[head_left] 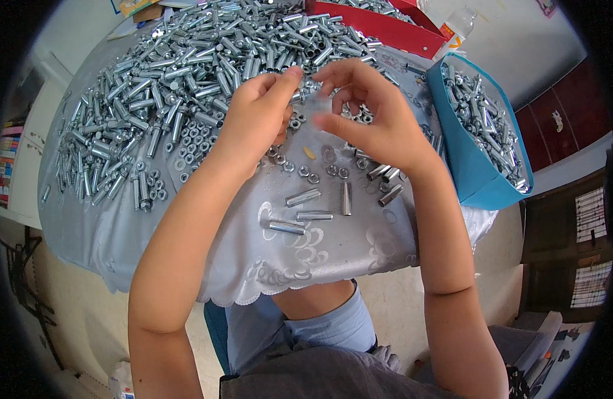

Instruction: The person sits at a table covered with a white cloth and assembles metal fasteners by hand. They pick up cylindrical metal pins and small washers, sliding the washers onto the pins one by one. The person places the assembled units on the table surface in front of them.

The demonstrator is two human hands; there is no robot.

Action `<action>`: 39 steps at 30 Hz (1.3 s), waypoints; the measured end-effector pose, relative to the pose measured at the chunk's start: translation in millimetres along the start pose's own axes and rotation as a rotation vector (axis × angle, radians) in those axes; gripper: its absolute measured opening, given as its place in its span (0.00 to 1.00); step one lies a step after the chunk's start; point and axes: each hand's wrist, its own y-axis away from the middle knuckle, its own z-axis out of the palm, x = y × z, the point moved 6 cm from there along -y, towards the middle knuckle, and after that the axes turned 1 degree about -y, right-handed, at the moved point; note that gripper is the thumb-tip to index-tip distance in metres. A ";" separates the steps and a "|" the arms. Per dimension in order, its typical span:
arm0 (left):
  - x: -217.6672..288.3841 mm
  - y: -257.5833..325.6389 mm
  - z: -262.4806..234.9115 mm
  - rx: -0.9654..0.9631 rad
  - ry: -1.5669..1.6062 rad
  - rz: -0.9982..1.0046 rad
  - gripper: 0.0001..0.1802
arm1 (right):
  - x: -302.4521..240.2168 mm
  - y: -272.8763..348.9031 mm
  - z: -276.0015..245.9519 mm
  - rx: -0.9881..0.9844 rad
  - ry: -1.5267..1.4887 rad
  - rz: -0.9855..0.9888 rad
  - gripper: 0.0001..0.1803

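Both forearms come up from the lower edge, over a lap in grey cloth [319, 379], to a table under a shiny white embossed cloth [266, 259]. Biggest thing on it is the heap of zinc-plated sleeve bolts [186, 73] across the far side; then a blue bin [469, 166] of finished pieces at right, a red tray [379, 30] beyond, and a scatter of loose nuts and washers [193, 139] near the heap. A few single sleeves [303, 197] lie near the table's front edge. The left hand [256, 116] is half closed, fingertips pinched toward the right hand [369, 116], which curls with thumb and forefinger nearly meeting; between them sits a small metal piece [317, 100], blurred (cannot tell if it is a nut or a bolt end, nor which hand truly grips it). Judged: such parts are hard, stiff and dense for their size, and slick plating makes them slippery, so fingertip pinches across the flats or the sleeve body suit best. Both wrists are bent inward, elbows wide, hands raised just above the cloth.
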 end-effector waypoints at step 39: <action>0.9 1.4 2.2 -0.043 -0.061 -0.002 0.21 | 13.6 -1.3 2.1 -0.017 0.075 0.048 0.12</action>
